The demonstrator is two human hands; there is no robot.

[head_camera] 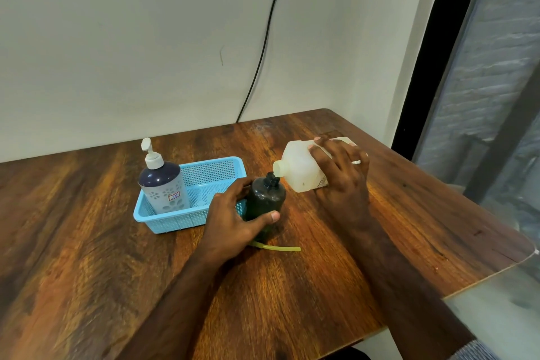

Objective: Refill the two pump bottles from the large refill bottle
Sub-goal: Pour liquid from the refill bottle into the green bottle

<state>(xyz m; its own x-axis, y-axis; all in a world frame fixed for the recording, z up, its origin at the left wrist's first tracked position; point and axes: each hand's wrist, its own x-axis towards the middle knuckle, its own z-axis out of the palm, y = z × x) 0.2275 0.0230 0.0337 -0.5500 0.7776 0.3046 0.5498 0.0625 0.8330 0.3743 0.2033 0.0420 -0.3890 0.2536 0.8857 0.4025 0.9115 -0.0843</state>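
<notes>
Left hand (236, 221) is curled round dark pump bottle (264, 199) on bench (87, 242); refill bottle (301, 168) is gripped, tipped over its neck, by right hand (342, 175).

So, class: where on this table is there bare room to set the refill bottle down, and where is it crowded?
Bare wood lies left of the blue basket, along the table edge, and right of the right hand. It is crowded mid-table: the left hand grips the dark bottle, with the refill bottle tilted beside it.
</notes>
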